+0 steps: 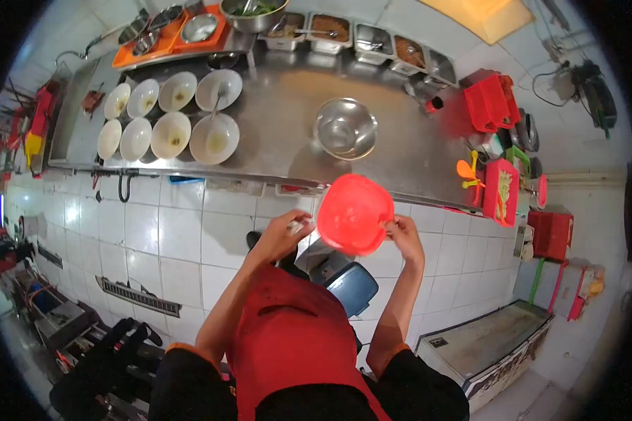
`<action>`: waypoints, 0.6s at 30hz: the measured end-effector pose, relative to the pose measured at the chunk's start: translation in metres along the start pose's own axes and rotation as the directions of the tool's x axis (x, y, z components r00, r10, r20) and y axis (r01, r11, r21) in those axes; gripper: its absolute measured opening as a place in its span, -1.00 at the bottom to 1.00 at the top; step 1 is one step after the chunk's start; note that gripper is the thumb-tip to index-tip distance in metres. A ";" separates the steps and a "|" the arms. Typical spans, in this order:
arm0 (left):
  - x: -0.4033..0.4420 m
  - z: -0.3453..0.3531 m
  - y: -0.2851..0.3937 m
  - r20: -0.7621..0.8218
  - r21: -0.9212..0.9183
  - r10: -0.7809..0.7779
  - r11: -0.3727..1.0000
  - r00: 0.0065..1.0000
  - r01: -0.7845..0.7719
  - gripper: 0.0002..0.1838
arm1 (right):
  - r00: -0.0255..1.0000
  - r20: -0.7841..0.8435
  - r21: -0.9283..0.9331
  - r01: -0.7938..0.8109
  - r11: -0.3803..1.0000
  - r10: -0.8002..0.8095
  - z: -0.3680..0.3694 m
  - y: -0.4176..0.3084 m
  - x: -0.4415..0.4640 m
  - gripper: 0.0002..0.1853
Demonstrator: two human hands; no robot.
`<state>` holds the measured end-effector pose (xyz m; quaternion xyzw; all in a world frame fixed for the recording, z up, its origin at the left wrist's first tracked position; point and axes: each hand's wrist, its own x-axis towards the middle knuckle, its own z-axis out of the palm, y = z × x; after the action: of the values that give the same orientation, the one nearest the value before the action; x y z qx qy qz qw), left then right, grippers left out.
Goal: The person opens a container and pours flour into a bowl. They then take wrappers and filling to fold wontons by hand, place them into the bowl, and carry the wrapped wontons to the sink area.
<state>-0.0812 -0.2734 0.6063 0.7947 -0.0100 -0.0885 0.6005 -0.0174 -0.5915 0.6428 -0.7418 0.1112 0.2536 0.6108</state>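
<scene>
A red plastic container or lid (354, 215) is held up in front of the counter's edge, over the floor. My right hand (404, 238) grips its right rim with the fingers closed. Beside its left edge is my left hand (285, 234), its fingers curled around something small and whitish that I cannot make out. A steel bowl (345, 129) sits on the metal counter (281, 144) just beyond the red piece.
Two rows of white bowls (170, 135) stand on the counter's left part. Steel trays of food (330, 33) line the back. Red baskets (491, 103) are at the right. A blue-lidded bin (352, 288) stands below, and a chest (484, 345) at lower right.
</scene>
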 end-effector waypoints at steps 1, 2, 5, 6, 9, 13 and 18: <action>0.019 0.014 -0.004 0.010 0.011 0.016 1.000 1.000 -0.016 -0.63 | 0.997 -0.067 0.050 -0.030 0.998 0.033 -0.014 -0.006 0.007 -0.83; 0.040 0.027 -0.005 -0.026 0.033 0.107 0.994 0.994 -0.106 -0.61 | 0.996 -0.081 0.060 -0.015 0.998 0.020 -0.030 -0.011 0.017 -0.83; 0.107 0.056 -0.004 0.045 -0.121 0.040 0.992 0.998 -0.034 -0.56 | 0.992 -0.119 0.006 0.033 0.999 -0.032 -0.078 -0.006 0.063 -0.79; 0.126 0.066 0.001 0.163 -0.274 -0.118 0.948 0.980 0.159 -0.54 | 0.986 -0.167 0.040 0.009 0.999 -0.002 -0.094 -0.002 0.084 -0.77; 0.168 0.091 0.033 0.086 -0.205 -0.088 0.973 0.992 0.104 -0.51 | 0.943 -0.300 -0.206 0.082 0.975 -0.143 -0.132 -0.016 0.118 -0.72; 0.215 0.111 0.063 0.141 -0.239 -0.068 0.966 0.988 0.100 -0.53 | 0.489 -0.475 -0.712 0.274 0.646 -0.731 -0.140 -0.063 0.164 -0.57; 0.268 0.153 0.048 -0.008 -0.110 -0.059 0.992 0.998 0.058 -0.44 | 0.682 -0.484 -0.733 0.026 0.680 -0.548 -0.143 -0.118 0.210 -0.49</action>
<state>0.1638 -0.4653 0.5770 0.7609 0.0218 -0.1019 0.6404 0.2506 -0.6718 0.6531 -0.9565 0.0957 -0.1174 0.2494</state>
